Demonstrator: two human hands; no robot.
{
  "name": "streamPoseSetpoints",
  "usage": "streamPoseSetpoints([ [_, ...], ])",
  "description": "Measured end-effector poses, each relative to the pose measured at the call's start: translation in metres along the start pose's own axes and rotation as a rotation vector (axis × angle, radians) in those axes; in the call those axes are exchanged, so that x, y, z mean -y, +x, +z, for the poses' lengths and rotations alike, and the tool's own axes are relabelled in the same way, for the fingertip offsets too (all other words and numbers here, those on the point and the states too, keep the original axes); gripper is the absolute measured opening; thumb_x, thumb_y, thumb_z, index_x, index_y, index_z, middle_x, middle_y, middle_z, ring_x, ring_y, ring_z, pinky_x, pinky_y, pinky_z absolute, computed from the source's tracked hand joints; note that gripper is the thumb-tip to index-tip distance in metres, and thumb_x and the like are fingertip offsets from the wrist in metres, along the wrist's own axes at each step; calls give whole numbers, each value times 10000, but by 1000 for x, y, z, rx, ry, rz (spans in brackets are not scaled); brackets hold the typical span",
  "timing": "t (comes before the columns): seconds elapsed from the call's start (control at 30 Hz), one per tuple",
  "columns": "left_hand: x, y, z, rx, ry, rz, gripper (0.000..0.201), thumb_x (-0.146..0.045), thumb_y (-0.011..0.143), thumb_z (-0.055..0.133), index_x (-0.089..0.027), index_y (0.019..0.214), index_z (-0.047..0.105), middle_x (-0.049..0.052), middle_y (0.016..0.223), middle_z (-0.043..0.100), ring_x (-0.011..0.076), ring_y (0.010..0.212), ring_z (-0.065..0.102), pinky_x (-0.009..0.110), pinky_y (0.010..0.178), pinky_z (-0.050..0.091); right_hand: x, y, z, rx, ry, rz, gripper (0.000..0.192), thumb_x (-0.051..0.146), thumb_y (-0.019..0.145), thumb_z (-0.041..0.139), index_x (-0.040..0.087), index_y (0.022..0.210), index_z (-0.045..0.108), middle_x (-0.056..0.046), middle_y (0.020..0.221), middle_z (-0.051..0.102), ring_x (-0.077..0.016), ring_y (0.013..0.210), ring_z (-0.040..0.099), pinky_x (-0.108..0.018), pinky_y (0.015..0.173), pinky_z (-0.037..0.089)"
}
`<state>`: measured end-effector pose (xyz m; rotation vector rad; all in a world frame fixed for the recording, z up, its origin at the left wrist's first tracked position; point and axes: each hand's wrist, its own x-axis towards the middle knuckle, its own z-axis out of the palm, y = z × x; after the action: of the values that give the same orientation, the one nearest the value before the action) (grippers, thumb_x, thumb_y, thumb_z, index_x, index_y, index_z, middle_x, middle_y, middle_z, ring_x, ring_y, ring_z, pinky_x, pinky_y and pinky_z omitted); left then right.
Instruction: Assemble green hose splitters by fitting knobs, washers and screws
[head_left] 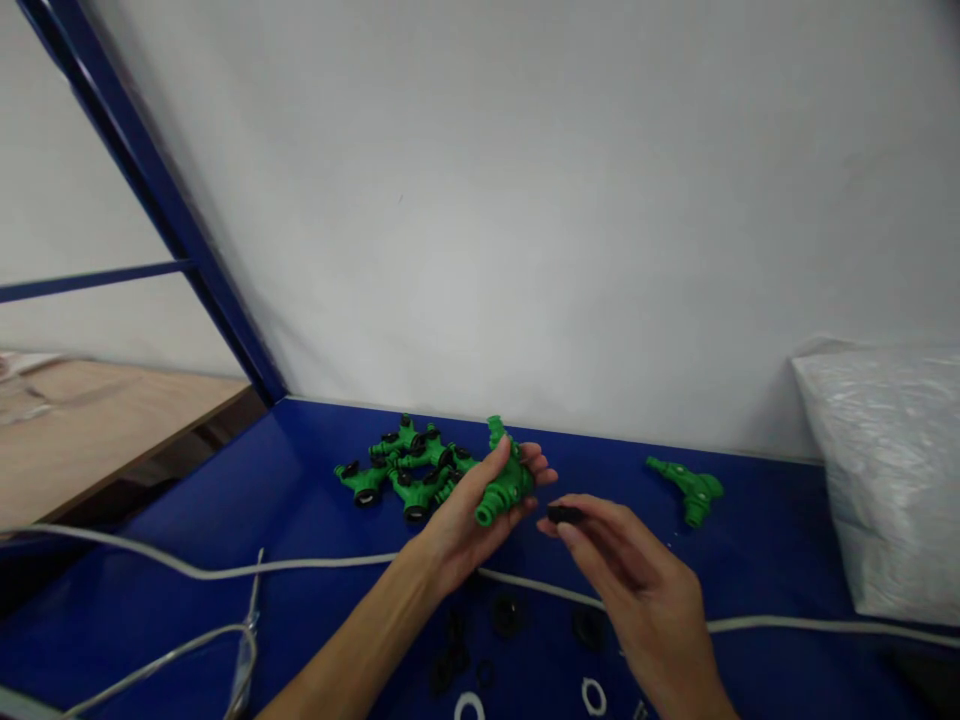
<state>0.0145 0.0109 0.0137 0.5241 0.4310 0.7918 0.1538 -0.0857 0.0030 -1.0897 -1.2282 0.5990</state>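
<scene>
Your left hand grips a green fitting above the blue table. Your right hand pinches a black ring in its fingertips, just beside the fitting. A pile of fittings lies behind.

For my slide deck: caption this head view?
Left hand holds a green connector; right hand pinches a black ring.

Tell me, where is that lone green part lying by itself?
In the head view, the lone green part lies on the blue table at right, beyond the right hand, short of the white bag.
</scene>
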Motion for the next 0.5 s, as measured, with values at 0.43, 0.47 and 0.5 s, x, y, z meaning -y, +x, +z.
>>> streamPoseSetpoints([
  [0.43, 13, -3, 7, 42, 373, 64, 515, -545, 911, 625, -143, 1228, 684, 79, 887, 705, 191, 773, 699, 277, 622, 598, -10, 3, -13, -136, 298, 255, 188, 333, 801, 825, 242, 888, 686, -39, 1048, 782, -177, 874, 759, -274, 828, 608],
  [0.47, 13, -3, 7, 43, 354, 77, 486, -524, 910, 638, -160, 1231, 667, 66, 873, 703, 189, 766, 701, 288, 630, 608, -10, 3, -13, -138, 305, 267, 222, 338, 803, 824, 257, 963, 694, -38, 1065, 778, -178, 888, 755, -275, 825, 607],
  [0.5, 14, -3, 7, 41, 340, 89, 453, -511, 905, 653, -170, 1203, 659, 58, 863, 703, 188, 761, 702, 296, 632, 615, -10, 4, -14, -142, 304, 281, 278, 347, 804, 821, 270, 1041, 698, -41, 1079, 774, -179, 903, 750, -275, 826, 604],
])
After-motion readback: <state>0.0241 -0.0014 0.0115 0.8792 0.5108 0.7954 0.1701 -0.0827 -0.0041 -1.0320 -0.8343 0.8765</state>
